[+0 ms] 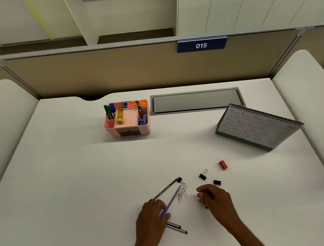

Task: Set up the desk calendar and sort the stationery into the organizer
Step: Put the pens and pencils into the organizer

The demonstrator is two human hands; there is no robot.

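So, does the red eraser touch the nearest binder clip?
Apart. The head view shows bare white desk between the red eraser and the nearest binder clip.

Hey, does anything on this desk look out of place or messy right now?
Nothing spilled or broken. The desk calendar stands askew on the desk, and paper clips, three binder clips, a red block and two black pens lie scattered outside the pink organizer.

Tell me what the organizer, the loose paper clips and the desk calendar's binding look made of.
Organizer: likely moulded plastic, matte pink, rounded corners. Paper clips: thin bent wire, silvery, probably metal. Calendar binding: a row of loops, metal or plastic unclear.
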